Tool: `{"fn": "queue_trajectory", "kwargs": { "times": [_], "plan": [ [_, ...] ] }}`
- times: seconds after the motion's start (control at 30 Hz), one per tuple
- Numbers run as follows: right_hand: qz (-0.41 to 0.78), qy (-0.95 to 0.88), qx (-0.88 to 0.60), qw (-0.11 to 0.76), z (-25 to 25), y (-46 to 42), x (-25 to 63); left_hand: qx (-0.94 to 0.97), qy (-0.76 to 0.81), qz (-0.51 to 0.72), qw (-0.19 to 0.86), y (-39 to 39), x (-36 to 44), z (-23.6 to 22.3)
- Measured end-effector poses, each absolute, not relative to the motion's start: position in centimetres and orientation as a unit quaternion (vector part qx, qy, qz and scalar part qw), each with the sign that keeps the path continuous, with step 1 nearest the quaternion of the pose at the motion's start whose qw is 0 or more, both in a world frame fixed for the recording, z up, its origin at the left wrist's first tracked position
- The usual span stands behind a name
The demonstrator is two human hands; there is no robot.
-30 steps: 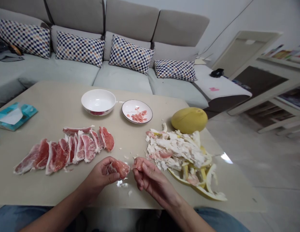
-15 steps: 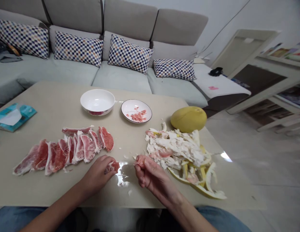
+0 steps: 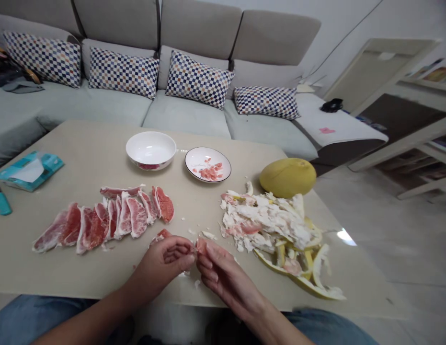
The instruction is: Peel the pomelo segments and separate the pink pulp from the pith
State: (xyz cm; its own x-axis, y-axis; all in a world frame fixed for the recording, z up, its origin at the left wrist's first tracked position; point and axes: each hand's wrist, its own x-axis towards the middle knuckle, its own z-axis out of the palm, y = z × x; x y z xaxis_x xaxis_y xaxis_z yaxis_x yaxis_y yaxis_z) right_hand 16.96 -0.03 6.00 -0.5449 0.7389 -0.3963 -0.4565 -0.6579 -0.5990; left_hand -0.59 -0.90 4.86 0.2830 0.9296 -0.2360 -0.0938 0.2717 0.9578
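My right hand pinches a small piece of pink pomelo flesh between thumb and fingers. At the left edge of that piece, the thumb and fingertips of my left hand are pinched together, with a thin pale bit of membrane between the two hands. Just behind my left hand lies a pomelo segment, partly hidden by it. Several unpeeled pomelo segments stand in a row to the left. A heap of white pith and peel lies to the right of my right hand.
Farther back are a white bowl and a dark-rimmed plate holding pink flesh bits. A whole pomelo sits behind the heap. At left lie a tissue pack and a teal-handled tool. A sofa stands beyond the table.
My left hand has let go of the pomelo segment, now lying behind it on the table, and moved right to meet my right hand. The view has shifted slightly.
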Motion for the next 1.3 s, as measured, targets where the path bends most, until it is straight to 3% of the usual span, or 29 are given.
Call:
{"fn": "queue_trajectory", "kwargs": {
  "times": [0.63,1.03,1.3],
  "plan": [
    [0.785,-0.405,-0.38,0.274,4.5,-0.6,16.4,0.461,0.469,0.424,0.622,-1.1,-1.0,4.9],
    [0.814,-0.317,-0.382,0.3,4.8,-0.6,16.2,0.435,0.451,0.412,0.661,-0.7,-1.7,4.2],
    [0.77,-0.396,-0.398,0.304,4.7,-0.6,16.4,0.544,0.497,0.354,0.576,-1.0,-1.9,4.8]
  ]
}}
